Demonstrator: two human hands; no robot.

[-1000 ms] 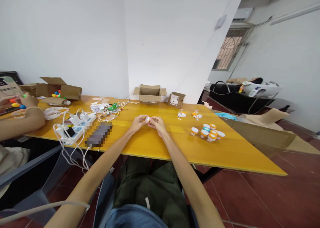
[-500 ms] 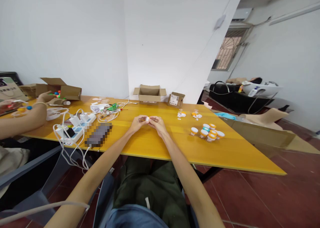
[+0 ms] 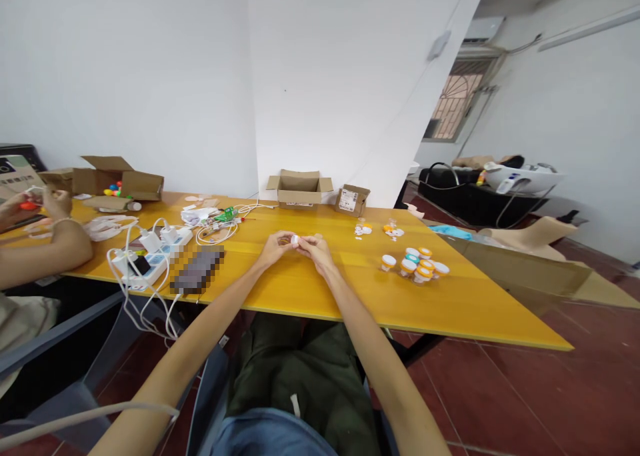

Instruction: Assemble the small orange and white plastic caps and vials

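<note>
a cluster of small orange-and-white capped jars (image 3: 416, 264) stands on the yellow table (image 3: 465, 303) off to my right. at the wall sit an open cardboard box (image 3: 299, 188) and a smaller box (image 3: 353, 199) beside it. to my left lie a white power strip (image 3: 145, 259) with chargers and tangled cables. a co-worker's forearm (image 3: 45, 253) rests at the far left, near another open box (image 3: 117, 175).

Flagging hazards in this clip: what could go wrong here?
The small white piece is pinched between left hand and right hand above the table; it could slip and roll off. The jars beside the right arm might get knocked. Cables dangling over the edge could snag.
</note>
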